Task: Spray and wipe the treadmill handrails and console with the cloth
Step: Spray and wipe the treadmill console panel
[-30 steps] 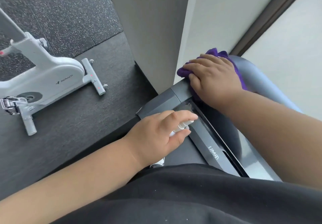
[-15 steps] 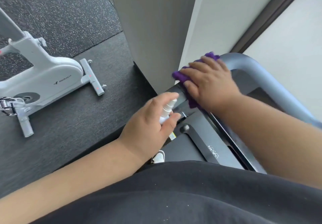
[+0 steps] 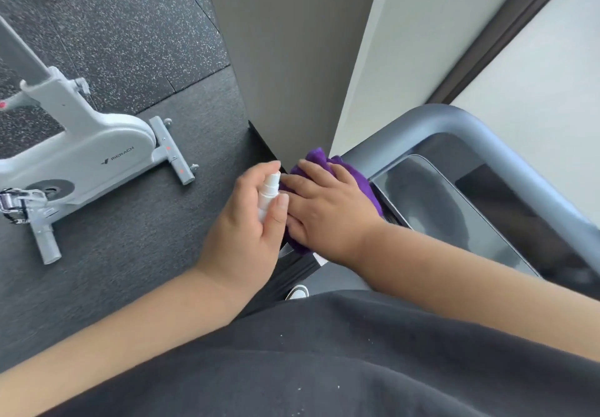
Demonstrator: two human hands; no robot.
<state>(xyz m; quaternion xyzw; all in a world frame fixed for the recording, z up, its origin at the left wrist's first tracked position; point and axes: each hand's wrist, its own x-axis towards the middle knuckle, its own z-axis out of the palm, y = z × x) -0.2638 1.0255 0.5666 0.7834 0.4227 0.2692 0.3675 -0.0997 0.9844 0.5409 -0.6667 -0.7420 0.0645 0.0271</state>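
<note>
My right hand (image 3: 328, 209) lies flat on a purple cloth (image 3: 319, 158) and presses it onto the left end of the treadmill's grey handrail (image 3: 454, 121), at the console's left edge. The dark glossy console (image 3: 431, 202) stretches to the right of the cloth. My left hand (image 3: 250, 222) grips a small white spray bottle (image 3: 268, 194), held upright just left of the cloth, with the forefinger over its nozzle. The two hands nearly touch.
A white exercise bike (image 3: 81, 153) stands on the dark rubber floor (image 3: 130, 228) to the left. A grey pillar (image 3: 285, 59) and a white wall (image 3: 422, 27) rise close behind the handrail. One white shoe tip (image 3: 297, 291) shows below the console.
My right hand has slid the cloth leftward and nearer along the handrail to its left end. My left hand has lifted the bottle up beside the cloth. The view has shifted left.
</note>
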